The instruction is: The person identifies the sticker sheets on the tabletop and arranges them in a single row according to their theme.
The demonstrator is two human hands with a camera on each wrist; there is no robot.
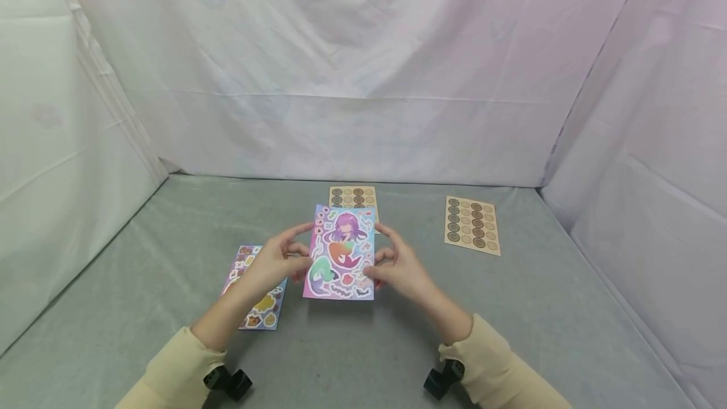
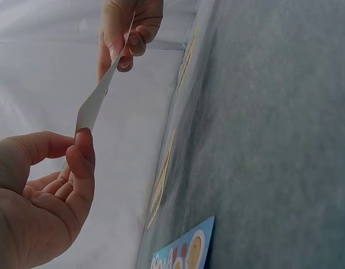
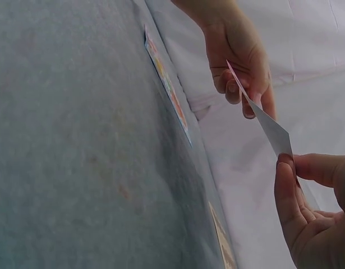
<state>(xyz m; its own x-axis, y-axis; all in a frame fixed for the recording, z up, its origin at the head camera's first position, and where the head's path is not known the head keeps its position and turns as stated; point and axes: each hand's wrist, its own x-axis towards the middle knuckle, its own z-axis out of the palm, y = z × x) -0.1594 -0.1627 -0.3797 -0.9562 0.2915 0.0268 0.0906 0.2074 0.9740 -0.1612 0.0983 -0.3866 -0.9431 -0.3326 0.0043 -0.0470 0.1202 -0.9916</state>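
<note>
A mermaid sticker sheet (image 1: 343, 254), pink and blue with a purple-haired figure, is held up above the table between both hands. My left hand (image 1: 284, 254) pinches its left edge between thumb and fingers. On the opposite edge, my right hand (image 1: 402, 267) pinches it the same way, thumb over the printed front. Both wrist views show the sheet (image 2: 92, 106) nearly edge-on and slightly bent, clear of the tabletop. Beneath my left wrist lies a second colourful sticker sheet (image 1: 262, 317), partly covered by the hand and forearm.
Behind the held sheet lies a tan sheet of round stickers (image 1: 352, 195), its lower part hidden. Another tan sheet (image 1: 472, 226) with rows of circles lies to the right. White cloth walls (image 1: 352, 131) enclose the grey table (image 1: 556, 308) at the back and sides.
</note>
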